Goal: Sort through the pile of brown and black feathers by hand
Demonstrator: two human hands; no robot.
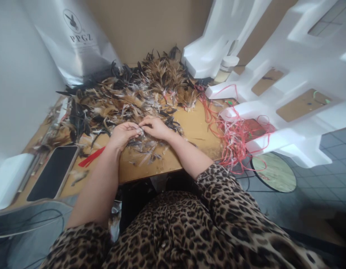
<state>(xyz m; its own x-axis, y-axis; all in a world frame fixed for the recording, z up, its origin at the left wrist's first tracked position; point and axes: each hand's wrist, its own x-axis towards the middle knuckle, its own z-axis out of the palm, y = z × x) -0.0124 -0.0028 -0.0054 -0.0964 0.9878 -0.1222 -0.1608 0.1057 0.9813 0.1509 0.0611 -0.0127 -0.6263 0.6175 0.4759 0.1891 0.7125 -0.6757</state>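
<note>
Both the left hand (122, 135) and right hand (156, 127) have fingertips pinched on a little feather tuft (142, 131), right over the table (199, 121)'s near edge, with kinda bare tabletop off to the right.

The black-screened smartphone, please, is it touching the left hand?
Apart: the head view shows red strips and tan tabletop between the smartphone and left hand.

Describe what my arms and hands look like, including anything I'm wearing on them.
Your left sleeve and right sleeve are leopard print, dark blotches on a tan ground, and end well short of the wrists. Below them the forearms are uncovered. Your left hand and right hand are gloveless, and no watch shows.
</note>
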